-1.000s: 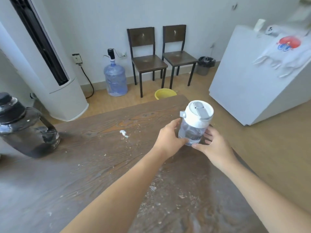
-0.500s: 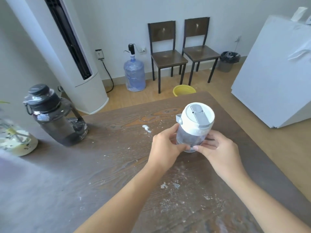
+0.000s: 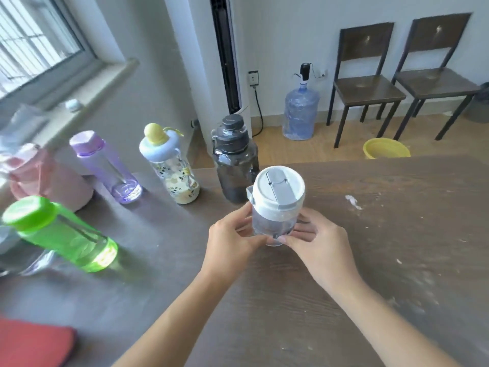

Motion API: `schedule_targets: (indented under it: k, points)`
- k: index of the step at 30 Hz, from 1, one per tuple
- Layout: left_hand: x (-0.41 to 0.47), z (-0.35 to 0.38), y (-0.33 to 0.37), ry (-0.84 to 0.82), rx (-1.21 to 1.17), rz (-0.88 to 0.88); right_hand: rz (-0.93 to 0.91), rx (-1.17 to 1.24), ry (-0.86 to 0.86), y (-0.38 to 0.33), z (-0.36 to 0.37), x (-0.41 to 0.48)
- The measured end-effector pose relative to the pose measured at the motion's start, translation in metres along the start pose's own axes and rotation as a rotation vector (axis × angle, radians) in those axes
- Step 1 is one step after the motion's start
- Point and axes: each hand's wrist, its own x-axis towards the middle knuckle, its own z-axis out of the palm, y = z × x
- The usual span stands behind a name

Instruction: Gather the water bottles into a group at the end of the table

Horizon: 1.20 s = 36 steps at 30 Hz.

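Observation:
Both hands grip a clear bottle with a white lid (image 3: 276, 205) over the middle of the wooden table (image 3: 370, 260). My left hand (image 3: 232, 245) wraps its left side, my right hand (image 3: 317, 247) its right side. Just behind it stands a big dark smoky bottle (image 3: 235, 165). To the left along the far edge stand a patterned bottle with a pale blue lid (image 3: 172, 168), a purple bottle (image 3: 105, 168), a pink bottle (image 3: 45, 178) and a green bottle (image 3: 60, 234). Whether the held bottle touches the table is unclear.
A red flat object (image 3: 34, 345) lies at the near left table corner. Beyond the table are a tall white air conditioner (image 3: 211, 62), a blue water jug (image 3: 300, 109), two dark chairs (image 3: 370, 83) and a yellow basin (image 3: 386, 148). White crumbs dot the table's right part.
The view swung left, bringing the row of bottles into sight. Both hands carried the white-lidded bottle leftward until it is just in front of the dark bottle.

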Motion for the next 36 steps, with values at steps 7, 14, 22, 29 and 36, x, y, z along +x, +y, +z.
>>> schedule_targets:
  k: [7,14,22,29,36]
  points:
    - [-0.029,-0.093,-0.037,0.151,0.024,-0.069,-0.046,0.017,-0.154,-0.033,0.094,-0.009]
    - [-0.045,-0.146,-0.07,0.231,-0.016,-0.129,-0.071,-0.011,-0.243,-0.051,0.155,-0.017]
    - [-0.049,-0.168,-0.091,0.26,-0.103,-0.151,-0.095,-0.069,-0.258,-0.058,0.188,-0.017]
    - [-0.049,-0.173,-0.097,0.241,-0.146,-0.159,-0.094,-0.057,-0.232,-0.053,0.194,-0.018]
    - [-0.05,-0.17,-0.105,0.24,-0.214,-0.199,-0.078,-0.046,-0.237,-0.052,0.196,-0.018]
